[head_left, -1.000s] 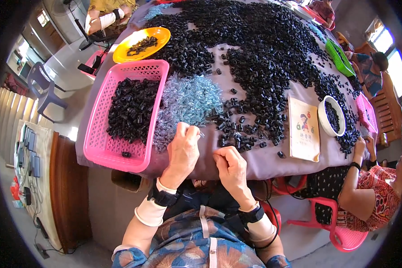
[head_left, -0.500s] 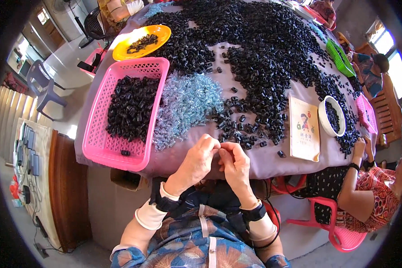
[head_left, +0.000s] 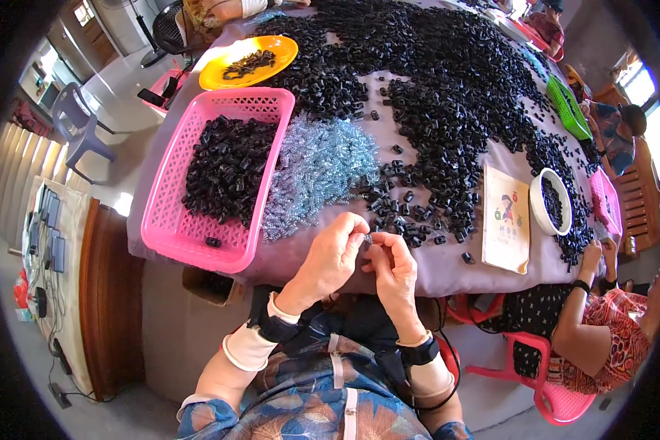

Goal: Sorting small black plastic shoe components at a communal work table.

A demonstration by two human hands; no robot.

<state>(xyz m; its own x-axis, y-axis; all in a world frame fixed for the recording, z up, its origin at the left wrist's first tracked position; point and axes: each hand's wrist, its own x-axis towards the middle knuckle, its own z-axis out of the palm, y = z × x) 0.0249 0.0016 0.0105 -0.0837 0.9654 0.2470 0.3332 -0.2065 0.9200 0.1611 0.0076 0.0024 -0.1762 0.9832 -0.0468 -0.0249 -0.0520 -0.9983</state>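
Note:
My left hand (head_left: 331,253) and my right hand (head_left: 393,268) meet just over the near edge of the table. Between their fingertips is a small greyish piece (head_left: 367,238), pinched from both sides; its exact kind is too small to make out. Beyond my left hand lies a pile of pale blue, see-through coil-like pieces (head_left: 323,165). Small black plastic ring-like parts (head_left: 436,213) are scattered past my right hand. To the left, a pink basket (head_left: 198,253) holds a heap of black parts (head_left: 231,165).
A yellow plate (head_left: 286,51) with small dark pieces stands behind the basket. At right lie a booklet (head_left: 502,242), a white bowl (head_left: 539,205), and green (head_left: 568,110) and pink (head_left: 603,194) baskets. Another person (head_left: 601,330) sits at the right, hands by the table edge.
My fingertips have parted a little, and the greyish piece now shows between them. The view has shifted slightly, so the table's things sit a bit further right.

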